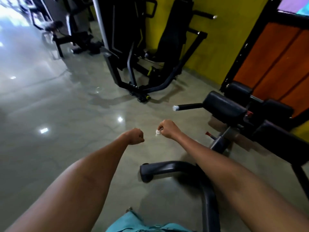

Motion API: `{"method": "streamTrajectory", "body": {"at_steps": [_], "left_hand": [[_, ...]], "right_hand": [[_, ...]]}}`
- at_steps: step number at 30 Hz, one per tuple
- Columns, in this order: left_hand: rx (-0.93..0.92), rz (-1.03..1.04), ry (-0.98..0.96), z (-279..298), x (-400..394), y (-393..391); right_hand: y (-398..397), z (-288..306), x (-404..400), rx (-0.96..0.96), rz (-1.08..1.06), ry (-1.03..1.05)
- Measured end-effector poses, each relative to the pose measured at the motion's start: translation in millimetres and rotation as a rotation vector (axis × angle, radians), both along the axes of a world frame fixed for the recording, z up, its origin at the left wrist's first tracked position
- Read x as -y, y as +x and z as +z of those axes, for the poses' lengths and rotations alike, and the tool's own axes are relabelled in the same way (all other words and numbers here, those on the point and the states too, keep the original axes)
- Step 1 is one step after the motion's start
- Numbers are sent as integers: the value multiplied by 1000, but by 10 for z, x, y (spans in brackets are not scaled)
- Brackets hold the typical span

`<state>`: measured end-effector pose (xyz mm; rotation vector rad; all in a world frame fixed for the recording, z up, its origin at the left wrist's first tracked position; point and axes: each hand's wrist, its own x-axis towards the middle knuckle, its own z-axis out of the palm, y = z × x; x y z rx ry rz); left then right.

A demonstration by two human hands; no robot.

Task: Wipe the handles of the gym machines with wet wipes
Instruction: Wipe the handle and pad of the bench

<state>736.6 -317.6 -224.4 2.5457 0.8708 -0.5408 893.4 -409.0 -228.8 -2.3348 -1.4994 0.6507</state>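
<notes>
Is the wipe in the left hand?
No, the small white wipe is pinched in the right hand, while the left hand is a closed fist holding nothing.

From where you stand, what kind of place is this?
Most likely a gym: a black weight machine stands by the yellow wall, and a padded bench with a handle bar is nearby.

Dim indoors, brightest at upper left — blown-out white glare washing over the glossy floor [50, 101]. Small ceiling-light reflections dotted across it. Soft shadows under the black machines [133, 47]. Motion blur throughout, worst far left — wide-angle bending at the edges.
</notes>
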Motion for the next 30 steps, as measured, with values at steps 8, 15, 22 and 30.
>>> {"method": "streamTrajectory", "body": {"at_steps": [8,15,22,30], "left_hand": [[-17,94,30,126,-1056,-1030],[15,105,45,241,-1791,-1236],[34,91,73,239,-2739,-1094],[-24,41,77,176,-4049,-663]], "right_hand": [[-721,51,-1099,50,67,-14],[-989,75,-1998,110,143,-29],[-1011,71,-3010,173,226,12],[-404,-21,-4308,119,107,28]]}}
